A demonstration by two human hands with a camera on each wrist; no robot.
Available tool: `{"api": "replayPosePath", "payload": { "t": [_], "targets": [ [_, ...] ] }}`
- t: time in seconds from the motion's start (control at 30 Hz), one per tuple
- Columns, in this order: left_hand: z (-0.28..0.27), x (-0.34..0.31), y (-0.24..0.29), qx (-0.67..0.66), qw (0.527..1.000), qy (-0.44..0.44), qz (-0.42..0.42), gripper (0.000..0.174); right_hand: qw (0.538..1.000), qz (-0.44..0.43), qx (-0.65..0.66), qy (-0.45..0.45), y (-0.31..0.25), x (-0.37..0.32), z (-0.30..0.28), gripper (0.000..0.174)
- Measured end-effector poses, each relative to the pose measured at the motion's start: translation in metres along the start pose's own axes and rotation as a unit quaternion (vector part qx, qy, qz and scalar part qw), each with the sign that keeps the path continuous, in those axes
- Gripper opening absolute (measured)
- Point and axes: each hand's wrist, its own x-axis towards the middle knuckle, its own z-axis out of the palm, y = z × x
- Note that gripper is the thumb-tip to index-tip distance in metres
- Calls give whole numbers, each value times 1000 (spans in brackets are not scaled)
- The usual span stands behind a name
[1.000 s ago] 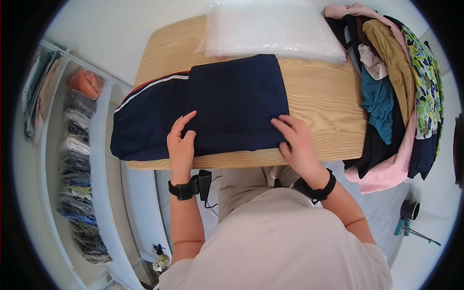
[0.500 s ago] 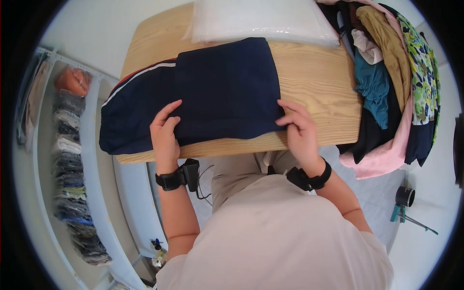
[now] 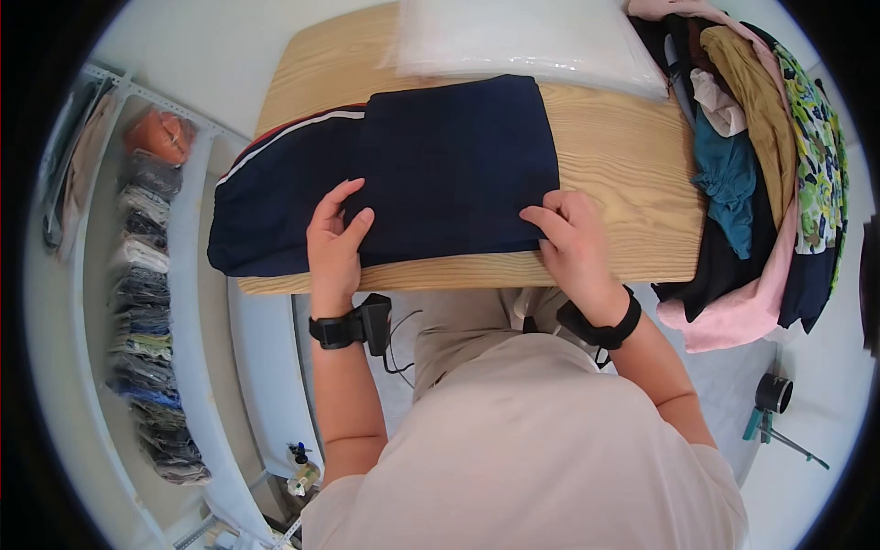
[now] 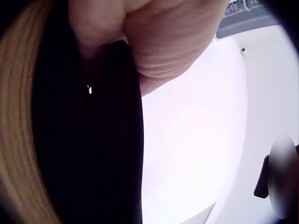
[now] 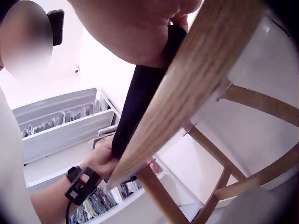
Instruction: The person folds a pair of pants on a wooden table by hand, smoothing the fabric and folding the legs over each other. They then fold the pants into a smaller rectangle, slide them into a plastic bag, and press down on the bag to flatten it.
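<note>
Fingers (image 3: 357, 227) of the left hand (image 3: 335, 247) lie straight and slightly spread on top of the navy trousers (image 3: 449, 165), pressing the cloth flat just inside the near edge of the table (image 3: 614, 174). The left wrist view shows only dark cloth under the palm, with wood grain beside it. The right hand (image 3: 573, 243) sits further along the same near edge. Its fingers (image 3: 541, 218) are bent over the near right corner of the folded part, and they appear to pinch that corner, with the thumb tucked out of sight. In the right wrist view, dark cloth comes out from under that palm right at the table's edge.

The trousers lie with their long axis parallel to the near edge. The doubled, thicker part lies between the two hands and reaches away from them toward the far edge. The single layer, with its white and red side stripe, runs on past the left hand to the table's left edge and hangs a little over it. Both hands are therefore on the near side of the cloth, and nearly all of it lies beyond their fingertips. The left hand is the one next to the loose striped end.

Clear plastic bags (image 3: 522, 37) lie along the far edge, just touching the trousers. A heap of clothes (image 3: 761, 137) drapes over the right edge, well apart from both hands.
</note>
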Motion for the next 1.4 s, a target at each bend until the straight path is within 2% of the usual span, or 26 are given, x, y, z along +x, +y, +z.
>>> {"api": "replayPosePath", "payload": {
  "t": [0.03,0.1,0.17,0.2,0.23,0.33,0.47,0.53,0.57,0.63,0.77,0.87,0.93,0.97,1.03,1.07,1.13,1.17,1.23,1.27,1.33,1.4],
  "targets": [
    [1,0,-4,33,999,15,28,37,999,-24,-41,4,1,0,0,36],
    [0,1,-4,66,996,31,57,36,999,-6,-49,-13,3,-2,3,37],
    [-3,-1,2,175,984,-8,34,36,998,9,-56,-32,3,-1,3,38],
    [-7,-2,7,194,981,-25,-14,38,999,5,-40,-33,-1,0,-1,36],
    [-10,-5,11,196,980,-23,-14,38,999,3,-24,-33,-4,1,-3,35],
    [-16,-12,20,168,980,-104,-22,47,999,-15,40,-8,-14,7,-4,34],
    [-13,-13,27,180,977,-108,-27,53,999,-21,36,-12,-6,8,4,35],
    [-16,-9,29,239,960,-144,-19,55,998,-23,18,-63,1,10,6,36],
    [-16,-8,31,240,960,-143,-19,55,998,-23,19,-63,2,12,5,36],
    [-9,-5,46,358,927,-106,31,48,997,-32,8,-68,2,16,2,34],
    [-1,-5,53,350,933,-71,52,38,1000,-16,-1,-23,-5,24,-10,33],
    [-6,-7,39,386,915,-89,81,36,997,-26,-23,-65,-3,20,-10,37],
    [-8,-12,26,415,896,-61,147,36,995,-36,-10,-89,-4,14,0,43],
    [-8,-12,23,416,895,-61,146,36,995,-36,-9,-89,-3,13,0,43],
    [-7,-15,18,401,903,-41,151,37,986,-37,-17,-162,0,11,-1,46],
    [-5,-17,19,402,902,-40,150,37,986,-37,-16,-162,1,9,-1,46],
    [0,-18,21,435,877,21,201,38,991,-50,-16,-121,6,8,3,46],
    [-2,-16,19,436,876,24,203,38,991,-54,-15,-120,9,7,5,46],
    [-8,-15,10,453,868,-25,202,40,984,-48,-59,-163,9,5,6,43],
    [-14,-16,6,417,899,-51,124,41,984,-51,-57,-161,5,5,2,43],
    [-15,-20,8,421,897,-54,125,42,973,-27,-99,-208,-14,14,-14,45],
    [-14,-21,12,426,892,-66,135,44,981,-30,-62,-182,-31,26,-8,48]
  ]
}}
